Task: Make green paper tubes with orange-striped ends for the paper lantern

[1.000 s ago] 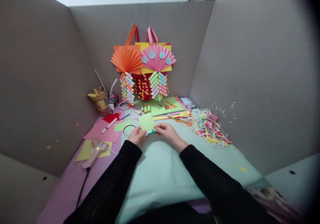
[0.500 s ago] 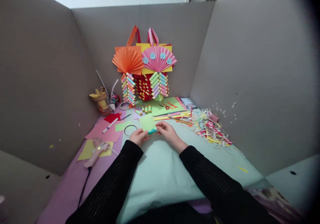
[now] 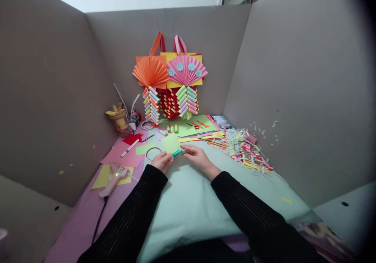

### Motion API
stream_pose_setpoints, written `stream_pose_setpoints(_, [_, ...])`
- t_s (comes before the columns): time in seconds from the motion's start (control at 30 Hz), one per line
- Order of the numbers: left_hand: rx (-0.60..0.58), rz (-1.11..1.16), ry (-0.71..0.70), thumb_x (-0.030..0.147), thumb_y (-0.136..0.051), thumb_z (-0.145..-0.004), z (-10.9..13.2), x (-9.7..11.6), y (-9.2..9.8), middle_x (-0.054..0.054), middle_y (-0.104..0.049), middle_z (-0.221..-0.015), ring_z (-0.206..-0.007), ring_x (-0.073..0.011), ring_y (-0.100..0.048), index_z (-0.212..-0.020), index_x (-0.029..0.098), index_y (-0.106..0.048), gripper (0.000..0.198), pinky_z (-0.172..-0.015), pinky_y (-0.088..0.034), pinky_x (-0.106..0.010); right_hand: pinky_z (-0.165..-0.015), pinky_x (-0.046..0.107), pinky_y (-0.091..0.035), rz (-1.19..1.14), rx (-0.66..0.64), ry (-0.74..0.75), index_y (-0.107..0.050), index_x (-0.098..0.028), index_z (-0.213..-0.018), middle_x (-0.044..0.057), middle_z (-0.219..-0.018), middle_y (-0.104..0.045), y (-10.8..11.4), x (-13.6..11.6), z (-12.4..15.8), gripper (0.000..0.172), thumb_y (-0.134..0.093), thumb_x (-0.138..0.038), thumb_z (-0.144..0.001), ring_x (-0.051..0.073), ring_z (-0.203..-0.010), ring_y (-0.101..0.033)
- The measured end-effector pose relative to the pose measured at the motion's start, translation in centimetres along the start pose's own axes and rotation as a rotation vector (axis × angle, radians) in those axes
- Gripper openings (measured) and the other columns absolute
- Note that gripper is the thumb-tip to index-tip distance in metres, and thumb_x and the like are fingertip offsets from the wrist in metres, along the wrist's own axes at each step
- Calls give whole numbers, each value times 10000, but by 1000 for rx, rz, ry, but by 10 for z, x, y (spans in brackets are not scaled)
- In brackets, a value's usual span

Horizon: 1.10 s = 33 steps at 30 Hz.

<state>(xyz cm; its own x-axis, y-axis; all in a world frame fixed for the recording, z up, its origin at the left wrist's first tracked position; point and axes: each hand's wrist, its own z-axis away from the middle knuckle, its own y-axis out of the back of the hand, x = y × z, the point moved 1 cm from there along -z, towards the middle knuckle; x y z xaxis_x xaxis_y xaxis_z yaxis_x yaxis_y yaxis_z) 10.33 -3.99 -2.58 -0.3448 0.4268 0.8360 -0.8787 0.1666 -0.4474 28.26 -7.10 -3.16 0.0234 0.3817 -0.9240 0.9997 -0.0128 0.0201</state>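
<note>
A light green paper square [image 3: 171,142] stands up from a teal-green marker [image 3: 177,153] that lies along its lower edge. My left hand [image 3: 162,162] pinches the marker's left end together with the paper's edge. At the other end, the closed fingers of my right hand [image 3: 197,158] grip the marker's tip. Whether the paper is wrapped around the marker I cannot tell. Just left of the paper lies a roll of tape [image 3: 153,148]. Several small green paper rolls with orange ends [image 3: 172,128] sit behind it.
A pink glue gun [image 3: 113,181] lies at the left on yellow paper, its cord running toward me. Shredded paper [image 3: 249,153] is heaped at the right. Paper fan decorations [image 3: 187,70] hang on the back panel. A pot of supplies [image 3: 119,120] stands back left.
The marker has tilted, its right end slightly higher, and the paper has shifted a little left with it. My right fingers have straightened somewhat at the marker's end.
</note>
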Motion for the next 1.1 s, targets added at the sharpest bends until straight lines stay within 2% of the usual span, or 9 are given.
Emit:
stream_pose_setpoints(0.2, [-55,9,22,-1,-551,-795,3,2,-1,-95,-713,-890,-803,-151,-697,-940,79,-638,187,-527,-527,-92,-975,372,-426,26,12,37,-720,-250,-1026,61,-1112,-666,3,0,0,350,-670,-181,-687,215,-1056,-596])
stream_pose_setpoints(0.43, [-116,0,49,78,-595,-796,6,2,-2,-117,-701,-870,-751,-174,-705,-951,76,-615,156,-484,-524,-119,-853,332,-471,-1,35,16,-734,-235,-939,50,-980,-665,3,-3,1,247,-687,-222,-697,192,-915,-612])
stream_pose_setpoints(0.53, [-116,-21,16,177,-677,-763,6,0,-2,-90,-695,-888,-679,-177,-702,-1139,140,-548,399,-457,-524,-165,-765,314,-490,-43,48,-30,-704,-219,-934,35,-899,-674,1,-1,0,228,-679,-277,-715,174,-814,-623])
stream_pose_setpoints(0.6, [-58,-87,-96,268,-709,-745,4,-2,-1,-61,-690,-886,-631,-170,-693,-1281,216,-438,603,-436,-503,-181,-696,300,-495,-72,60,-66,-676,-209,-942,20,-817,-674,1,2,0,241,-671,-314,-725,162,-726,-625])
stream_pose_setpoints(0.67, [1,-187,-268,349,-712,-732,0,-4,1,-56,-688,-920,-625,-155,-685,-1350,263,-355,719,-453,-487,-186,-644,287,-487,-95,78,-96,-656,-199,-938,7,-750,-664,1,5,-1,259,-673,-344,-724,154,-662,-622])
stream_pose_setpoints(0.77, [-52,-319,-462,378,-754,-653,-6,-6,4,-98,-684,-1017,-755,-171,-681,-1300,213,-445,736,-601,-524,-236,-636,283,-485,-124,100,-126,-638,-191,-931,4,-729,-659,2,7,-2,284,-681,-374,-718,157,-654,-629])
stream_pose_setpoints(0.87, [-120,-413,-520,331,-804,-549,-10,-8,7,-125,-693,-984,-869,-219,-658,-1105,131,-613,621,-733,-527,-304,-654,292,-494,-153,108,-153,-631,-194,-932,10,-752,-665,3,8,-2,301,-679,-403,-720,165,-678,-642])
stream_pose_setpoints(1.0, [-99,-449,-537,283,-814,-499,-11,-8,8,-113,-695,-953,-835,-223,-651,-1048,127,-663,590,-712,-531,-319,-637,292,-496,-182,110,-177,-629,-204,-925,9,-757,-667,2,7,-1,316,-676,-440,-721,169,-670,-641])
stream_pose_setpoints(1.1, [-40,-468,-575,277,-793,-528,-10,-9,8,-81,-695,-888,-782,-193,-641,-1000,141,-691,501,-685,-526,-293,-631,290,-492,-193,94,-186,-641,-198,-913,14,-746,-670,0,5,0,318,-687,-442,-715,169,-663,-635])
